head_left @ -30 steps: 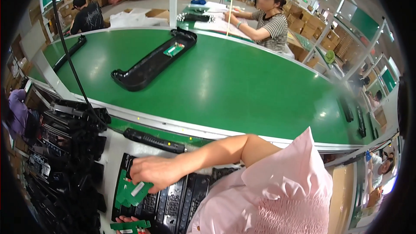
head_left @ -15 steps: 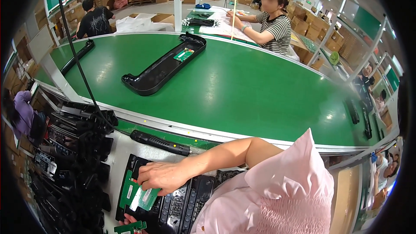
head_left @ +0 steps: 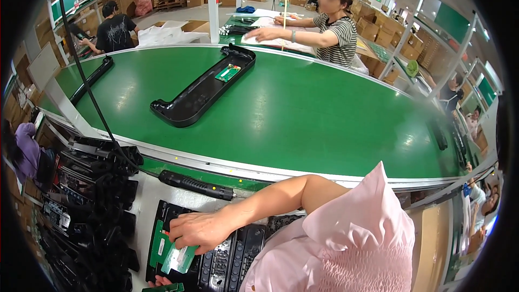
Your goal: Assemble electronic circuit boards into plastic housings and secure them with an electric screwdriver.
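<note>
My right hand reaches in from the right with its fingers curled down at the upper end of a green circuit board. That board lies over a black plastic housing, beside a narrower green board. At the lower edge, the fingertips of my left hand show next to another green circuit board, gripping it; most of this hand is out of the picture. Just right of the boards, black panels with rows of knobs and buttons lie partly under my arm.
A black electric screwdriver lies beyond my right hand, its cable rising left. Stacked black housings fill the left. Across the green conveyor belt, which carries a black housing with a circuit board, sits a co-worker in stripes.
The left hand and its board have sunk toward the lower edge. My right hand stays at the same board. Across the belt, the co-worker's arm has stretched out to the left.
</note>
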Available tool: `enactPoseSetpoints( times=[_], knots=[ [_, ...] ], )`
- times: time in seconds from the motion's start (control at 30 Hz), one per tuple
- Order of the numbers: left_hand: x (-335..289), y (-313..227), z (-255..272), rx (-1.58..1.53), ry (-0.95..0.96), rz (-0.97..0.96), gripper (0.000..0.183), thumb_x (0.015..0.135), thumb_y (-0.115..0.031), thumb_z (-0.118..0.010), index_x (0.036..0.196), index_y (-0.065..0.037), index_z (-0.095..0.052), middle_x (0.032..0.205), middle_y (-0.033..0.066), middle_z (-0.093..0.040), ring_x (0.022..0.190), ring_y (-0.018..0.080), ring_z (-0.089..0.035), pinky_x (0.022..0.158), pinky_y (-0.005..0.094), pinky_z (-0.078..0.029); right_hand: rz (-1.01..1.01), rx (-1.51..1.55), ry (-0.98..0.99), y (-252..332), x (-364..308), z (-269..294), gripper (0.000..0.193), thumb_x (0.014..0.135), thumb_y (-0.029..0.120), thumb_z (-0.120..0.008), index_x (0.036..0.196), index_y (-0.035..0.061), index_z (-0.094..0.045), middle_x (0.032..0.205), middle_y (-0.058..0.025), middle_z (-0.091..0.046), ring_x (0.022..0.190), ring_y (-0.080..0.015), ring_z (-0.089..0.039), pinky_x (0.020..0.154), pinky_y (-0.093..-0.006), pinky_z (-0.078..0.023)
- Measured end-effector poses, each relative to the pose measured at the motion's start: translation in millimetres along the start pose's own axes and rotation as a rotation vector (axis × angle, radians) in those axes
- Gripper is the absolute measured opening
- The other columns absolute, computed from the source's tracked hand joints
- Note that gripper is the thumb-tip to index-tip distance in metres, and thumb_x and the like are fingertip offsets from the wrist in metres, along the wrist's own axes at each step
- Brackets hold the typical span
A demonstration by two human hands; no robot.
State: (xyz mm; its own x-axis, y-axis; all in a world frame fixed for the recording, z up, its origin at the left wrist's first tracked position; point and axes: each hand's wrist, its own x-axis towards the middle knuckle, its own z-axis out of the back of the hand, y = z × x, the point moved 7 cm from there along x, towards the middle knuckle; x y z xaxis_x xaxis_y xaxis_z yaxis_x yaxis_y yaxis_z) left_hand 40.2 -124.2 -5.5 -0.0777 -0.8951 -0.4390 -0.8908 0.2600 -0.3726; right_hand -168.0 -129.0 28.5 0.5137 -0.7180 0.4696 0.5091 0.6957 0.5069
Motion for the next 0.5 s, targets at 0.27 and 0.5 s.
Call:
enactPoseSetpoints(
  times=[0.27, 0.5],
  knots=[
    [3, -3, 5, 0.041, 0.008, -0.018, 0.049, 0.089, -0.021, -0.057, 0.126, 0.008, -0.042, 0.129, 0.0246, -0.044, 0.118, 0.0353, -0.045, 0.102, 0.0453, -0.037, 0.048, -0.007, 0.020, 2, 6, -4, 0.037, 0.058, 0.021, -0.073, 0.088, 0.0023, -0.063, 0.097, -0.0098, -0.057, 0.098, -0.0282, -0.048, 0.082, -0.0399, -0.040],
    [8, -6, 13, -0.015, 0.011, 0.015, 0.046, 0.088, -0.022, -0.060, 0.119, 0.009, -0.048, 0.123, 0.0236, -0.050, 0.114, 0.0349, -0.049, 0.100, 0.0452, -0.040, 0.030, 0.025, 0.008, 2, 4, -6, 0.034, 0.059, 0.022, -0.073, 0.085, 0.0026, -0.062, 0.096, -0.0087, -0.057, 0.096, -0.0278, -0.048, 0.079, -0.0402, -0.040]
  ],
)
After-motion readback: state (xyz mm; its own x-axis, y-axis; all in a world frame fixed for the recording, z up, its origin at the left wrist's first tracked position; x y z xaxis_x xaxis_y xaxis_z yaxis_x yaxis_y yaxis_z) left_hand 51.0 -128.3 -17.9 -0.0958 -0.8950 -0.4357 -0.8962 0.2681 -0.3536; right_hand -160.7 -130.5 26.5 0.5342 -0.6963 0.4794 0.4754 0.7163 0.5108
